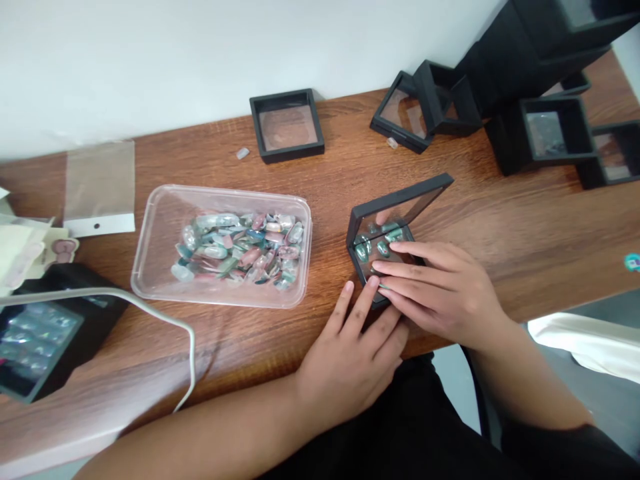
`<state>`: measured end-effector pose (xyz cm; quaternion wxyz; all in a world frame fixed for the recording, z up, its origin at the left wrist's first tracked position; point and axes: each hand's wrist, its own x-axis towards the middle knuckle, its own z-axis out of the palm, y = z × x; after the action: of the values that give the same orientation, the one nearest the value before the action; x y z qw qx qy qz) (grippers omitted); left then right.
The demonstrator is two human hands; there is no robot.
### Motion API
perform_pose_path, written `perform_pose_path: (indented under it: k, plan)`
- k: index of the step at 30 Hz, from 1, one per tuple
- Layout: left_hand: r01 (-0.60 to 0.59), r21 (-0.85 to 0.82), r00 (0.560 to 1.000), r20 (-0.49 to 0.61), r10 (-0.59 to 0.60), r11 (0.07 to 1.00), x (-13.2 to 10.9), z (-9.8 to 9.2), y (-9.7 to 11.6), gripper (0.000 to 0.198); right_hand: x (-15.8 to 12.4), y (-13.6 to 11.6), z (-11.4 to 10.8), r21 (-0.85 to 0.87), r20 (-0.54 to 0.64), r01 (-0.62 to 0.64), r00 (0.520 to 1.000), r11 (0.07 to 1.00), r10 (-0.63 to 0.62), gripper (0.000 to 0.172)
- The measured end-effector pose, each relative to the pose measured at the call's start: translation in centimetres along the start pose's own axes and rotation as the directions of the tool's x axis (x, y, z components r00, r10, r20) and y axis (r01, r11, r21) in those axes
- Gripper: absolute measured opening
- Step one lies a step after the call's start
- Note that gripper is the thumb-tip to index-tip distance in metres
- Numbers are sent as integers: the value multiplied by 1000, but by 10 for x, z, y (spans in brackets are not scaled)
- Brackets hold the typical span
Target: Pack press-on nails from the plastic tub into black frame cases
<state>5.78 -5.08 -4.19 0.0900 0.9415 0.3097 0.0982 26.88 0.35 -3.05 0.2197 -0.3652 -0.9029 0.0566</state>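
A black display case (400, 198) stands open in front of me, its windowed lid raised. Several shiny green press-on nails (383, 249) lie on the clear film inside. My right hand (447, 288) reaches in from the right, fingers stretched out and fingertips resting on or just over the nails; what lies under them is partly hidden. At the front edge of the case is my left hand (363, 347), its fingers spread and the fingertips by the frame. A clear plastic tub (165, 267) of loose coloured press-on nails (250, 247) sits to the left.
Another black display case (287, 153) lies near the wall, beside a small clear piece (243, 153). More black cases (555, 133) are piled at the back right. At left are a clear plastic bag (100, 180), a white cable (193, 347) and a dark box (95, 313).
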Motion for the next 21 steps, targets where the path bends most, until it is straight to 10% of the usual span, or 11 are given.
perform_pose_path:
  k: [21]
  plan:
    - [-6,26,1000,-23,6,1000,-1,1,1,49,4,-6,-2,99,-195,-133,969,986,150,11]
